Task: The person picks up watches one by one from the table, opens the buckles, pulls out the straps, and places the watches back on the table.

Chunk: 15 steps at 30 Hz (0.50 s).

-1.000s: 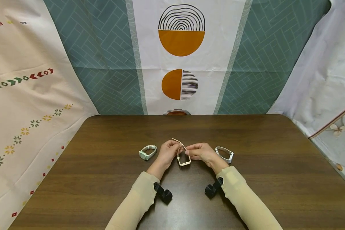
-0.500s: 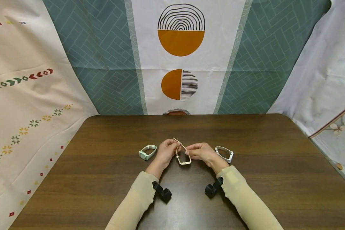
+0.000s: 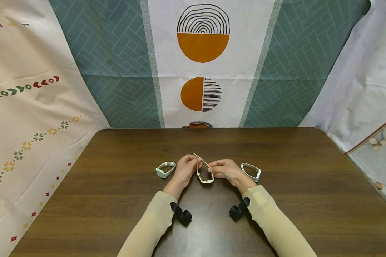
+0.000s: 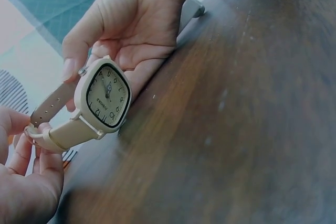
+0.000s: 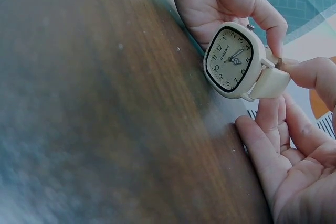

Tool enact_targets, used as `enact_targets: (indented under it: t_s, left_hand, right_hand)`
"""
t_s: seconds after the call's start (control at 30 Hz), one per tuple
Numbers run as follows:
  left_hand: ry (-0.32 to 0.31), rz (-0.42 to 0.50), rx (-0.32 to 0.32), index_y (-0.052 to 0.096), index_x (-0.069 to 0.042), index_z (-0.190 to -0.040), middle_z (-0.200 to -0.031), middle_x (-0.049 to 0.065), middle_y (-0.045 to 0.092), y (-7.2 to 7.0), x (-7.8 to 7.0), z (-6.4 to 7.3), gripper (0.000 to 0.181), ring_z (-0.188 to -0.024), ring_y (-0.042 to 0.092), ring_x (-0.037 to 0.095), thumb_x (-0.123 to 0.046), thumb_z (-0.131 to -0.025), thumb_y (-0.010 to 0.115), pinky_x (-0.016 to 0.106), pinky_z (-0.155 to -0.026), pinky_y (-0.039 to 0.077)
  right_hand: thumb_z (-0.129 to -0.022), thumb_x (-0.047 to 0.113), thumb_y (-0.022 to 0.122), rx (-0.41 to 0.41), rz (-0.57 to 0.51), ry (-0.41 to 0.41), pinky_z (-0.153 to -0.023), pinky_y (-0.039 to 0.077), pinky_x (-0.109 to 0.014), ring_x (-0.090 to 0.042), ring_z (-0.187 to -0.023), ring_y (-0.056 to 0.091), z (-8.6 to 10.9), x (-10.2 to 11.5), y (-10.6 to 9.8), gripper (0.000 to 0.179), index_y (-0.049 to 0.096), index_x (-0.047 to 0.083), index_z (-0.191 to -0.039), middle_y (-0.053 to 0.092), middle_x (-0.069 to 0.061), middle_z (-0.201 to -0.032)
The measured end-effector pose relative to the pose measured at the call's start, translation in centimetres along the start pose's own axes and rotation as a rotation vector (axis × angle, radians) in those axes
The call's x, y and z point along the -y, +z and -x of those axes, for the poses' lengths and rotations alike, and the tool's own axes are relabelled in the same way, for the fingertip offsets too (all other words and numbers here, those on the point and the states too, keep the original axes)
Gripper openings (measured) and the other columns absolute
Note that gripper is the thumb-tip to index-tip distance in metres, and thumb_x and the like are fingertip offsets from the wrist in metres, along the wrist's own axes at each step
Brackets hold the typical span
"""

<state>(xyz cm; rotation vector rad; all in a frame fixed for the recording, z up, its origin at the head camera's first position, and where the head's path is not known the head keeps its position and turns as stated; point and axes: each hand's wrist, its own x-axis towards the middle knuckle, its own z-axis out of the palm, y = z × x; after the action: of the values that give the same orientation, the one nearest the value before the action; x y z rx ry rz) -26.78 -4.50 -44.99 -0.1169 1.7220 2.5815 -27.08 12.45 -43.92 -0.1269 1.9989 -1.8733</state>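
A cream wristwatch with a squarish dial is held upright just above the table, its strap bent into a loop. My left hand pinches the strap at the metal buckle, seen close in the left wrist view. On the other side, my right hand pinches the strap half with the holes between thumb and fingers. The tip of that half sticks out past my left fingers in the head view. Whether the buckle's pin sits in a hole is hidden. The dial faces my body.
A pale green watch stands on the brown wooden table left of my left hand. A white watch stands just right of my right wrist. Fabric hangs behind and on both sides of the table.
My left hand has shifted slightly left and away from me, and the watch's case has tilted up a little. Both hands keep their grip on the strap; the other watches have not moved.
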Motion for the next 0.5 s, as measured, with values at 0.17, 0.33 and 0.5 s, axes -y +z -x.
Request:
enact_targets:
  t_s: [0.17,0.33,0.5]
  left_hand:
    - [0.019,0.009,-0.021,0.052,-0.008,-0.075,-0.073,-0.001,0.057,-0.02,0.03,0.01,0.022,-0.066,0.058,0.005,0.010,-0.087,0.050,0.014,-0.064,0.051]
    - [0.030,0.020,-0.052,0.052,-0.010,-0.075,-0.071,-0.003,0.058,-0.08,-0.01,-0.20,0.023,-0.065,0.058,0.005,0.010,-0.087,0.051,0.015,-0.064,0.051]
    - [0.045,0.029,-0.069,0.051,-0.010,-0.076,-0.071,-0.003,0.057,-0.09,-0.02,-0.25,0.022,-0.064,0.058,0.004,0.009,-0.087,0.053,0.015,-0.063,0.050]
  right_hand:
    - [-0.082,0.002,0.065,-0.003,-0.008,0.000,-0.072,0.053,-0.022,-0.008,-0.075,0.061,0.04,0.04,0.07,0.035,0.059,-0.016,-0.112,0.066,0.001,-0.086]
    - [-0.082,0.000,0.063,0.003,-0.006,-0.008,-0.072,0.053,-0.021,-0.007,-0.075,0.061,0.08,0.08,0.07,0.035,0.058,-0.017,-0.112,0.066,0.002,-0.085]
    - [-0.082,-0.001,0.063,0.007,-0.009,-0.012,-0.071,0.053,-0.021,-0.007,-0.075,0.061,0.07,0.04,0.11,0.035,0.057,-0.018,-0.112,0.065,0.002,-0.083]
